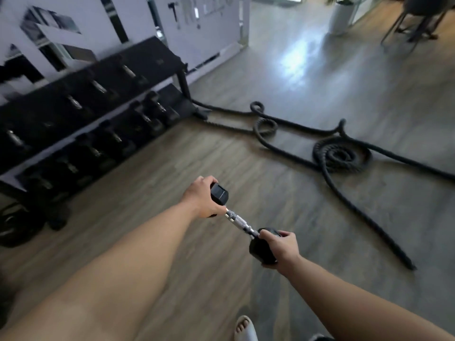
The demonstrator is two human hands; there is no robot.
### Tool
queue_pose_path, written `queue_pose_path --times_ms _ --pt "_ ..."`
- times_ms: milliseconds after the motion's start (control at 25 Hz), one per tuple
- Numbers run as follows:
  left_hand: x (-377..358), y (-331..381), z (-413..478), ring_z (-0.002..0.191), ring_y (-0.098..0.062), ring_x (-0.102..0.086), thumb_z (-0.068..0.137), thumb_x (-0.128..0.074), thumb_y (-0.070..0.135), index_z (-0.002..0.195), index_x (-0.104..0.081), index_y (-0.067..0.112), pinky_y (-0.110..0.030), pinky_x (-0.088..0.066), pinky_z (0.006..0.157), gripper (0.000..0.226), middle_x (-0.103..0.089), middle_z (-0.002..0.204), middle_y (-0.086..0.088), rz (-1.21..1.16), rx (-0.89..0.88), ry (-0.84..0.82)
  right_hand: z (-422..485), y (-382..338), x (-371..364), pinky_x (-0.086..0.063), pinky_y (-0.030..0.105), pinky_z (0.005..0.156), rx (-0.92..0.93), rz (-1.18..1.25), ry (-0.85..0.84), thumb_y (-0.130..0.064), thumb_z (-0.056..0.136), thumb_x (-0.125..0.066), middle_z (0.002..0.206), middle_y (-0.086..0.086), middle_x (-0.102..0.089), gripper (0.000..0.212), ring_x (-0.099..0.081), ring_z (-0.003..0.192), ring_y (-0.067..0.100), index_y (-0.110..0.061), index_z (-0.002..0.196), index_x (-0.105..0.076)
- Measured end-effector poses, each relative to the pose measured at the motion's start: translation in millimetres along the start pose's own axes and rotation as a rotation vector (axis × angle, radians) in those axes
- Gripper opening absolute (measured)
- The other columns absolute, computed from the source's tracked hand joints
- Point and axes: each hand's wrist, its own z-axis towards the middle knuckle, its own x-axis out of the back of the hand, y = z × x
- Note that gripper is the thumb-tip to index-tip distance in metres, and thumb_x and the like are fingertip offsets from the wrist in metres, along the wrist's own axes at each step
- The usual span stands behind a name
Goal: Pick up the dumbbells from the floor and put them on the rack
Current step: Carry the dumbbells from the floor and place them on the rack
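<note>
Above the grey wood-plank floor point(152, 153), a black hex-ended dumbbell with a bright metal handle point(240, 223) is held clear of the ground by both hands, one on each weight. The left hand point(200, 199) is wrapped around the far black end, fingers curled over its top edge. The right hand point(283, 246) is clamped on the near black end, thumb lying along its upper side and fingers underneath. The handle between the two hands is bare and runs on a slant, the far end toward the left, the near end toward the right.

To the left stands a black two-tier metal dumbbell rack point(98, 99) against a pale wall. Both tiers carry rows of black dumbbells with metal handles, though blur makes them hard to count. The upper tier shows a free stretch at its right end. The held dumbbell is well apart from the rack, out over the open floor.

On the floor to the right lies a thick black battle rope point(341, 155), partly coiled in a spiral and trailing in loops back toward the foot of the rack. A white cylindrical planter point(342, 18) stands far off near the top. At the bottom edge a white slipper on a foot point(245, 328) is visible.
</note>
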Motion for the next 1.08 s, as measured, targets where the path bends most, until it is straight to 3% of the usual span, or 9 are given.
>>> queue_pose_path --times_ms 120,240,320,400,520,680,840,920,1080 --pt "48.9 -43.5 17.6 0.09 -0.017 -0.058 0.041 -0.084 0.056 0.108 -0.059 0.035 -0.028 -0.045 0.071 0.074 -0.053 0.1 0.006 0.017 0.07 0.069 7.1 -36.8 -62.1 -0.062 0.046 0.049 0.031 -0.009 -0.075 -0.038 0.043 -0.086 0.116 0.014 -0.067 0.085 -0.073 0.091 0.035 -0.017 0.12 -0.057" --pt "88.2 -88.4 40.0 0.088 -0.015 -0.059 0.04 -0.085 0.056 0.106 -0.058 0.036 -0.029 -0.056 0.067 0.074 -0.052 0.101 0.007 -0.02 0.155 0.151 26.3 -82.5 -121.7 -0.061 0.041 0.046 0.077 -0.091 -0.146 -0.043 0.041 -0.086 0.115 0.011 -0.064 0.086 -0.073 0.093 0.034 -0.021 0.118 -0.054" --pt "112.8 -115.6 55.1 0.084 -0.007 -0.056 0.042 -0.089 0.051 0.105 -0.057 0.035 -0.014 -0.051 0.048 0.073 -0.051 0.102 0.006 -0.068 0.203 0.198 42.4 -111.2 -163.0 -0.058 0.036 0.044 0.099 -0.126 -0.2 -0.043 0.041 -0.084 0.114 0.008 -0.063 0.082 -0.073 0.092 0.031 -0.024 0.115 -0.053" --pt "141.8 -141.6 70.0 0.082 -0.006 -0.053 0.047 -0.092 0.046 0.106 -0.056 0.034 -0.009 -0.042 0.04 0.07 -0.051 0.103 0.005 -0.076 0.272 0.251 60.6 -139.1 -209.4 -0.055 0.032 0.043 0.113 -0.178 -0.263 -0.041 0.042 -0.083 0.112 0.009 -0.066 0.078 -0.073 0.085 0.028 -0.021 0.113 -0.056" --pt "185.8 -177.5 85.2 0.085 -0.012 -0.055 0.05 -0.094 0.045 0.109 -0.059 0.031 -0.02 -0.043 0.056 0.071 -0.052 0.102 0.004 -0.036 0.356 0.313 78.9 -174.8 -282.2 -0.052 0.033 0.047 0.121 -0.22 -0.407 -0.036 0.044 -0.082 0.104 0.014 -0.07 0.079 -0.069 0.079 0.029 -0.007 0.116 -0.065" --pt "254.9 -237.7 98.5 0.09 -0.016 -0.059 0.046 -0.091 0.049 0.111 -0.06 0.033 -0.028 -0.054 0.068 0.074 -0.051 0.103 0.005 -0.075 0.431 0.431 69.5 -230.3 -386.4 -0.058 0.035 0.045 0.167 -0.318 -0.432 -0.04 0.045 -0.084 0.108 0.008 -0.067 0.069 -0.074 0.086 0.026 -0.024 0.106 -0.056" --pt "328.9 -332.2 116.1 0.1 -0.017 -0.058 0.049 -0.091 0.051 0.128 -0.055 0.027 -0.03 -0.05 0.082 0.09 -0.051 0.117 0.003 -0.069 0.475 0.53 56.8 -264.1 -516.1 -0.062 0.04 0.049 0.233 -0.366 -0.505 -0.036 0.048 -0.085 0.107 0.008 -0.068 0.069 -0.074 0.085 0.027 -0.022 0.109 -0.055" --pt "362.8 -389.8 126.1 0.103 -0.016 -0.056 0.05 -0.091 0.051 0.129 -0.052 0.023 -0.029 -0.047 0.083 0.092 -0.051 0.121 0.003 -0.07 0.483 0.544 48.9 -270.7 -583.1 -0.064 0.043 0.052 0.239 -0.369 -0.514 -0.035 0.05 -0.086 0.107 0.007 -0.069 0.069 -0.074 0.087 0.027 -0.021 0.112 -0.057" --pt "431.7 -503.2 142.3 0.093 -0.011 -0.057 0.047 -0.088 0.055 0.116 -0.054 0.026 -0.028 -0.048 0.08 0.082 -0.052 0.108 0.007 -0.121 0.498 0.541 38.1 -275.9 -714.5 -0.066 0.051 0.057 0.238 -0.353 -0.49 -0.033 0.049 -0.087 0.107 0.008 -0.07 0.067 -0.075 0.088 0.028 -0.023 0.108 -0.057"
